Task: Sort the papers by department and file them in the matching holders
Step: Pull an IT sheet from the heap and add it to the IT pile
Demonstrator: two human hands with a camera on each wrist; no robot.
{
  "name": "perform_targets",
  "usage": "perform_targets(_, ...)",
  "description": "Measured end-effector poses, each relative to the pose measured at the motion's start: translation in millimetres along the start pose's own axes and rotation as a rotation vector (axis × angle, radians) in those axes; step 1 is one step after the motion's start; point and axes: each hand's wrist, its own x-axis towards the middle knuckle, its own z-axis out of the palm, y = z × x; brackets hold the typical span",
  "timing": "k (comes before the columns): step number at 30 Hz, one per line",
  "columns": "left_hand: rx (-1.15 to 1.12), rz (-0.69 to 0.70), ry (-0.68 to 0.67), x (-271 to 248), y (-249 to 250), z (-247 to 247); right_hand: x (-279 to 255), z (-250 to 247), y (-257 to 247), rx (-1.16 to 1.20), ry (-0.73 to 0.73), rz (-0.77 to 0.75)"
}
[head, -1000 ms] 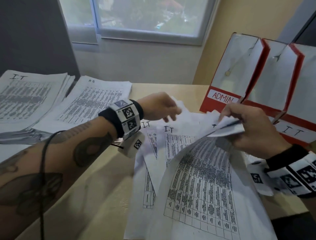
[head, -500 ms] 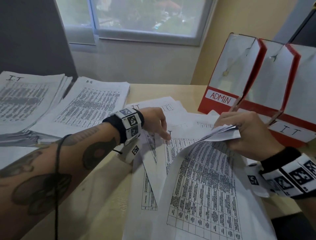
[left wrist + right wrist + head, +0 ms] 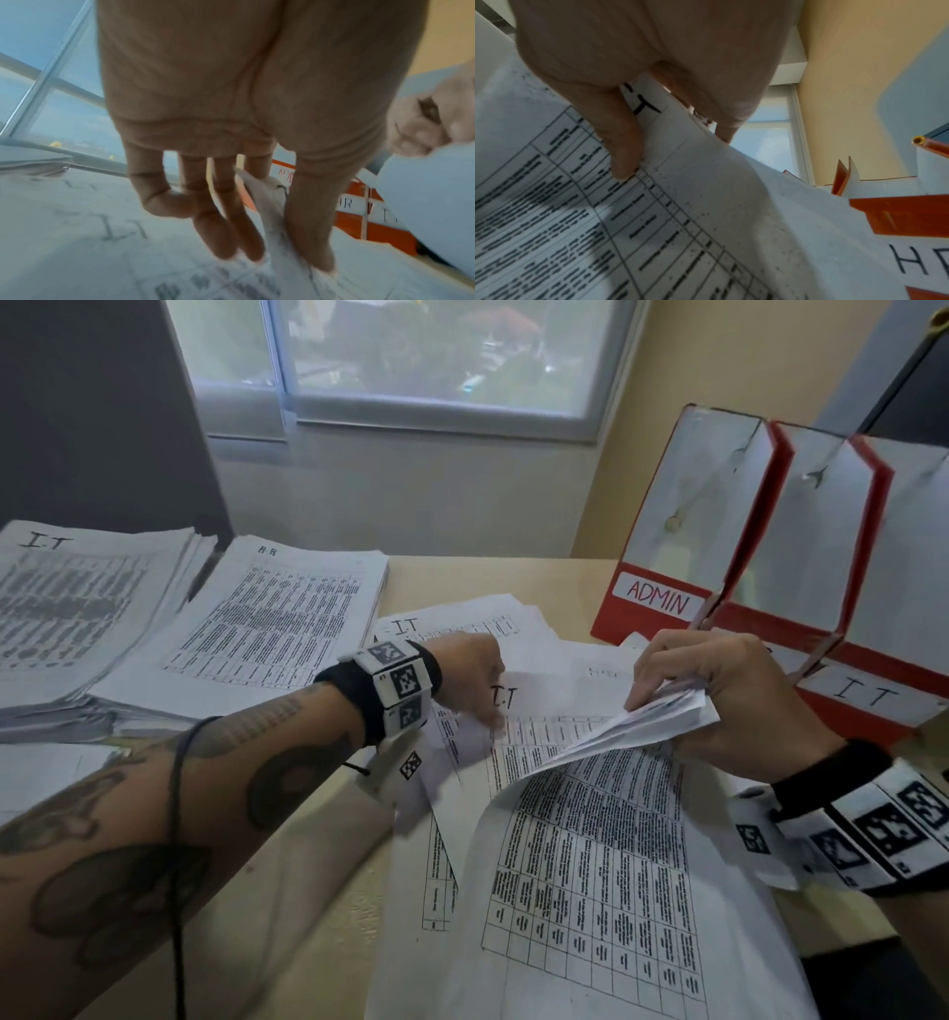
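Nearest the camera, a loose heap of printed sheets fans across the bench, long edges running away from the person. The right hand curls round the lifted top corners of several of them, thumb pressing the sheaf against the bent fingers; a handwritten "T" shows at the pinched edge in the right wrist view. Just left of it, the left hand reaches down with fingers extended and loosely spread, tips touching the uncovered sheet marked "IT"; whether thumb and forefinger already nip a page edge is too blurred to tell. The left hand appears the nearer to that sheet, which lies directly under its fingertips. Farther back on the left sit two sorted stacks, one headed "IT", one beside it whose heading is too small to read. At far right stand the red holders, labelled ADMIN and IT, just beyond the right hand.
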Motion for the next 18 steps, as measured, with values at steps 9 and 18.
perform_targets(9,-0.271,0.351,0.328,-29.2,33.6,-33.8,19.8,14.5,-1.9,-0.054,0.002,0.013)
perform_targets(18,-0.115,-0.142,0.208,-20.6,-56.8,-36.7,4.5,5.5,-0.9,-0.027,0.137,0.101)
